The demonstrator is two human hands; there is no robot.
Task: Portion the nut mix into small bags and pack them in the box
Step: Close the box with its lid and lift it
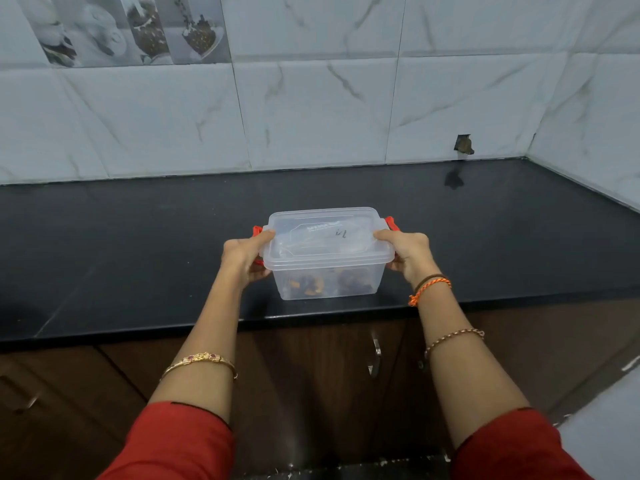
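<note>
Box [328, 268]: we see it lidded near the table [138, 244] front edge, long axis left-right.
Left hand [244, 258]: fingers clamped on its left end.
Right hand [405, 252]: fingers clamped on its right end.
Nearer hand: neither, we judge.

I'm standing in a home kitchen: a polished black stone countertop [138, 237] against white marble-patterned wall tiles [311, 109], dark brown wooden cabinet doors [311, 375] below, food-picture tiles [138, 29] above.
</note>
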